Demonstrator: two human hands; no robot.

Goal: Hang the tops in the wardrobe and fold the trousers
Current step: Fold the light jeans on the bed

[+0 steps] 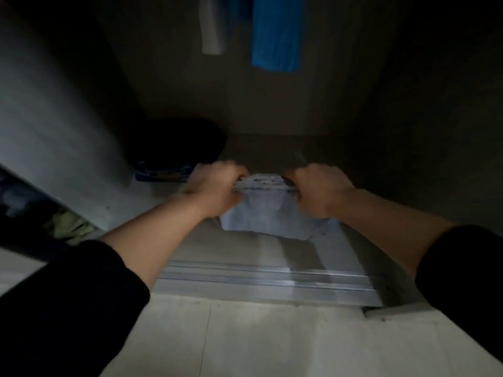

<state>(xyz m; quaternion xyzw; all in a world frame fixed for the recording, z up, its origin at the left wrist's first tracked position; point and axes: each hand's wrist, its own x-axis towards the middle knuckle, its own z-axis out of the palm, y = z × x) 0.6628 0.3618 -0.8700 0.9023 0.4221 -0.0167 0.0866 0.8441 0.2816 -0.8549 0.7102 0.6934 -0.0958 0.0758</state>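
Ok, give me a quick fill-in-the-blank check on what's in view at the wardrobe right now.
1. The number of hands gripping the folded pale garment, counting the left hand and the right hand, is ____.
2. The hanging cloth beside the white cloth is coloured ____.
3. The crumpled green cloth lies on the person's ____ side.
4. The sleeves are coloured ____.

Missing words: two; blue; left; black.
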